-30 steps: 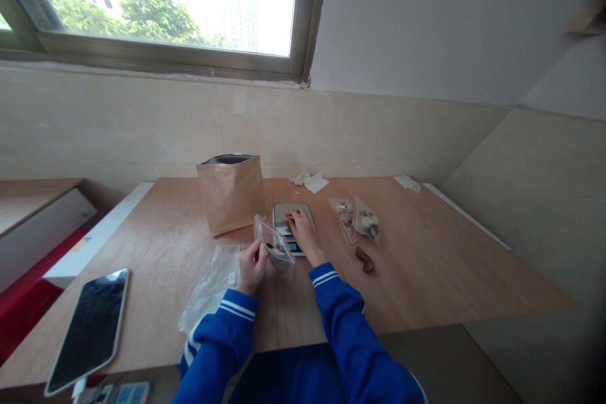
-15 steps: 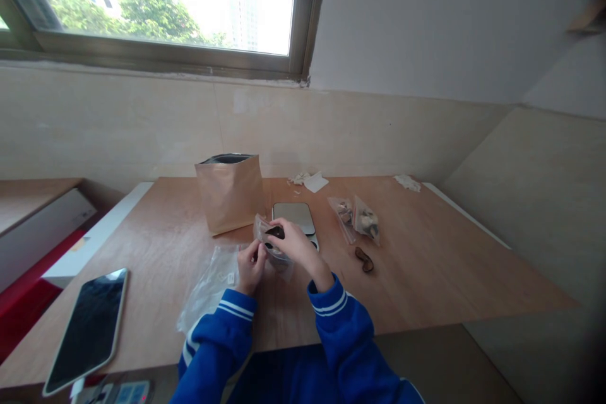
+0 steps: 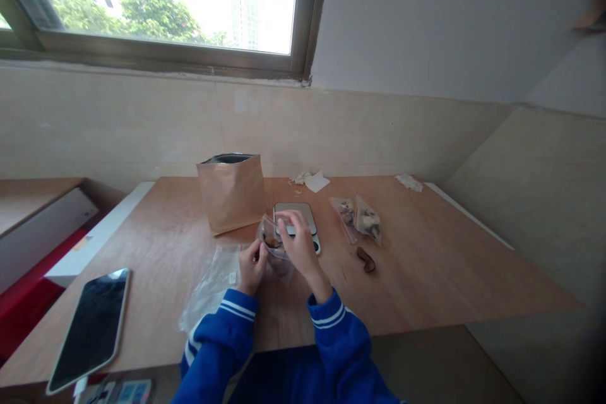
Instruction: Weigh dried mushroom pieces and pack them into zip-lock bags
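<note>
A small clear plastic bag (image 3: 273, 246) with dark brown pieces inside is held up in front of me. My left hand (image 3: 252, 266) pinches its left edge, fingers closed. My right hand (image 3: 296, 241) is at the bag's open top, fingers curled on its rim. Just behind the bag lies a small kitchen scale (image 3: 297, 223) with a bare metal plate. A loose dark brown piece (image 3: 365, 259) lies on the wooden table (image 3: 426, 265) to the right.
An open brown paper bag (image 3: 231, 192) stands behind left of the scale. Two filled clear bags (image 3: 360, 218) lie at right, empty clear bags (image 3: 211, 287) at left, a tablet (image 3: 89, 327) at the near left edge, and paper scraps (image 3: 310, 180) by the wall.
My right hand left the scale plate with a dark piece, brought it to the bag's mouth, and now rests at the bag's rim. The left hand has kept hold of the bag.
</note>
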Action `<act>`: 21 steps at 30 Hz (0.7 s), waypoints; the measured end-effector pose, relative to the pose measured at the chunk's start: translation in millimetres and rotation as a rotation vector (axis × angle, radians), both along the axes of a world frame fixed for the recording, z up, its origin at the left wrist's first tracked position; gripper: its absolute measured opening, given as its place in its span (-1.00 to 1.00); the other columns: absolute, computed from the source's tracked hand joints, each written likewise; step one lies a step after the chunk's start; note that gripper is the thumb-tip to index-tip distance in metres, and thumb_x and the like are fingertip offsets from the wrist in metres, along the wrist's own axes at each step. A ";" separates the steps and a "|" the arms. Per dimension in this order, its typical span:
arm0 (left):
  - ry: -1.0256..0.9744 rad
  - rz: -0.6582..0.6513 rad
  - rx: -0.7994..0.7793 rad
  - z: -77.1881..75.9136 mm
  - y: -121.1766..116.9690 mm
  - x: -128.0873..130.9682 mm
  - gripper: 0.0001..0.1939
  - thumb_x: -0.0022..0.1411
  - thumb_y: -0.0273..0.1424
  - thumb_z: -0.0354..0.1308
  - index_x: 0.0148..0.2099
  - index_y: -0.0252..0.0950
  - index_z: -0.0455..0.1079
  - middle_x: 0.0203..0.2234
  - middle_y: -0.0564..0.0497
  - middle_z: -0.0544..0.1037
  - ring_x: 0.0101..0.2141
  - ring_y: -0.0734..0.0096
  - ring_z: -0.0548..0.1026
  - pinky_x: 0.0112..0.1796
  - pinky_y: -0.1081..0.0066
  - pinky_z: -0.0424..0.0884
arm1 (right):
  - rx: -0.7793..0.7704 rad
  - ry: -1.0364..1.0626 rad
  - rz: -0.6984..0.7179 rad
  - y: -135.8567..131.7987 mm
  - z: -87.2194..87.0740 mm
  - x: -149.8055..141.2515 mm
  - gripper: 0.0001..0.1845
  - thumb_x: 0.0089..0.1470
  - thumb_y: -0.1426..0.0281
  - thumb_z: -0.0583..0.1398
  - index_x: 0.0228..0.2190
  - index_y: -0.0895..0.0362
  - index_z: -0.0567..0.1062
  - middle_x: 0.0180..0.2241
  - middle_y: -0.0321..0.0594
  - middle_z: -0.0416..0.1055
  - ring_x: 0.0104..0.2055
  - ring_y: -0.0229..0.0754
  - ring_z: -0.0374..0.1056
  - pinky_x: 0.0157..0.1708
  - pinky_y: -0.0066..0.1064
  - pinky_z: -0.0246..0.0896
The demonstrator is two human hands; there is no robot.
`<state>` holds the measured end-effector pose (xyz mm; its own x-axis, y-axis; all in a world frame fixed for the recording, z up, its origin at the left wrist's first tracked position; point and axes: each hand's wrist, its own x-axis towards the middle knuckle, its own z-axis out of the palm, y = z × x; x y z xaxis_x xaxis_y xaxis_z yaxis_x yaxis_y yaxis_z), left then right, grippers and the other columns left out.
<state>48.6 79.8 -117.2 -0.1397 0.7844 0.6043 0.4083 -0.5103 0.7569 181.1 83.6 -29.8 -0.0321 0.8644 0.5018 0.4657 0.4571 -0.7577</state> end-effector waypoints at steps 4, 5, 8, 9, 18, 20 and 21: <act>-0.011 0.001 -0.009 2.4 -1.7 0.5 -0.57 0.30 -0.22 -0.03 -0.60 -0.26 0.15 -0.75 0.12 0.23 -0.67 0.54 0.20 -0.57 0.50 0.13 | -0.059 0.091 -0.085 -22.8 -35.8 8.6 -0.51 0.15 0.17 0.17 0.07 0.08 0.27 0.09 -0.02 0.26 0.13 -0.04 0.23 0.14 -0.12 0.18; -0.005 -0.010 0.000 3.5 -2.6 0.6 -0.56 0.29 -0.22 -0.03 -0.61 -0.26 0.15 -0.75 0.12 0.23 -0.67 0.54 0.20 -0.58 0.50 0.13 | -0.102 0.129 -0.084 -28.3 -45.8 8.5 -0.38 0.10 0.14 0.21 0.12 0.07 0.20 0.14 0.00 0.22 0.15 -0.03 0.22 0.14 -0.11 0.19; 0.029 -0.066 0.027 6.5 -5.6 1.1 -0.57 0.29 -0.23 -0.03 -0.61 -0.26 0.16 -0.75 0.11 0.25 -0.69 0.54 0.21 -0.59 0.50 0.13 | -0.215 0.298 -0.015 -39.0 -70.4 4.5 -0.20 0.01 0.09 0.28 0.17 0.07 0.12 0.18 0.03 0.19 0.20 -0.03 0.22 0.16 -0.12 0.21; 0.039 -0.087 0.031 6.8 -6.4 1.3 -0.58 0.29 -0.24 -0.03 -0.61 -0.26 0.17 -0.75 0.11 0.25 -0.69 0.54 0.22 -0.60 0.50 0.13 | -0.242 0.372 0.020 -40.3 -75.6 2.8 -0.21 0.00 0.09 0.29 0.16 0.07 0.14 0.17 0.03 0.22 0.21 -0.03 0.22 0.17 -0.13 0.20; -0.019 0.026 0.038 -2.2 -3.2 1.5 -0.64 0.34 -0.28 -0.07 -0.51 -0.25 0.26 -0.64 0.08 0.34 -0.59 0.48 0.31 -0.49 0.47 0.24 | -0.398 0.678 0.076 -36.2 -72.7 17.3 -0.37 -0.06 0.12 0.33 0.00 0.11 0.36 -0.06 0.01 0.51 0.03 0.03 0.43 0.10 -0.05 0.29; -0.115 0.154 0.032 -1.5 1.3 0.5 -0.73 0.34 -0.26 -0.04 -0.34 -0.27 0.34 -0.47 0.01 0.43 -0.43 0.40 0.41 -0.36 0.43 0.33 | -0.423 0.691 0.088 -35.1 -70.4 25.4 -0.39 -0.06 0.15 0.34 -0.01 0.12 0.38 -0.08 -0.01 0.53 0.03 0.03 0.44 0.09 -0.06 0.29; -0.165 0.190 0.019 -0.9 3.7 0.1 -0.76 0.33 -0.24 -0.02 -0.23 -0.28 0.36 -0.35 -0.03 0.47 -0.33 0.36 0.44 -0.28 0.40 0.36 | -0.430 0.705 0.103 -33.7 -70.3 29.6 -0.40 -0.06 0.16 0.34 -0.01 0.12 0.39 -0.09 -0.01 0.54 0.02 0.03 0.45 0.09 -0.07 0.29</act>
